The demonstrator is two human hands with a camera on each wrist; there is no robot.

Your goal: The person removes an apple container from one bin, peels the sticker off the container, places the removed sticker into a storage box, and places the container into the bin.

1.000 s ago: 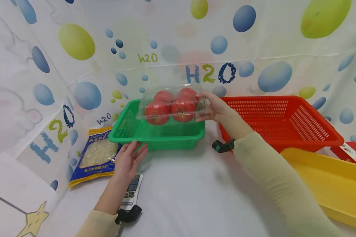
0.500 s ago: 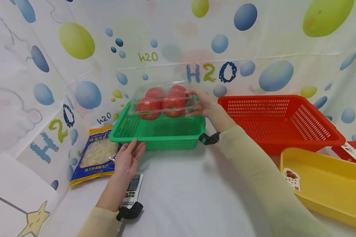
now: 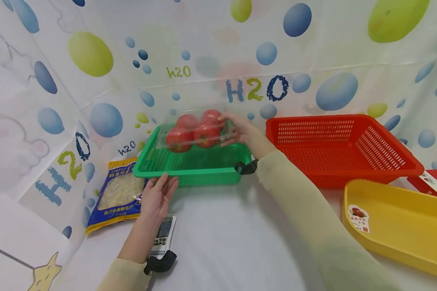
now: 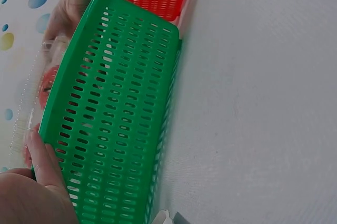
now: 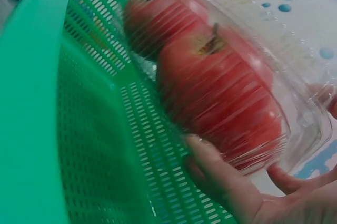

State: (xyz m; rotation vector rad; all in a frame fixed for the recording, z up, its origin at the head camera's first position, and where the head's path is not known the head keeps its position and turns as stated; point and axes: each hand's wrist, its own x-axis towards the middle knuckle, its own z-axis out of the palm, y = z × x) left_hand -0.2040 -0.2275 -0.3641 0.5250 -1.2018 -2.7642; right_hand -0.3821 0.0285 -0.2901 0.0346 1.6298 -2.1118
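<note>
A clear plastic box of red tomatoes [image 3: 194,130] hangs tilted just above the green basket [image 3: 189,163]. My right hand [image 3: 240,130] grips the box's right end; in the right wrist view its fingers [image 5: 221,174] curl under the tomato box [image 5: 221,76] over the green basket [image 5: 63,145]. My left hand [image 3: 156,199] rests with straight fingers against the basket's near left wall. The left wrist view shows those fingers [image 4: 45,161] on the basket's green wall [image 4: 116,113].
A red basket [image 3: 342,147] stands right of the green one, and a yellow tray [image 3: 397,226] with a small sticker lies in front of it. A blue food packet [image 3: 118,194] lies at the left. A small device [image 3: 162,234] lies under my left wrist.
My right hand has carried the tomato box leftward and lower, from the green basket's right rim to over its middle. My left hand has stayed on the basket.
</note>
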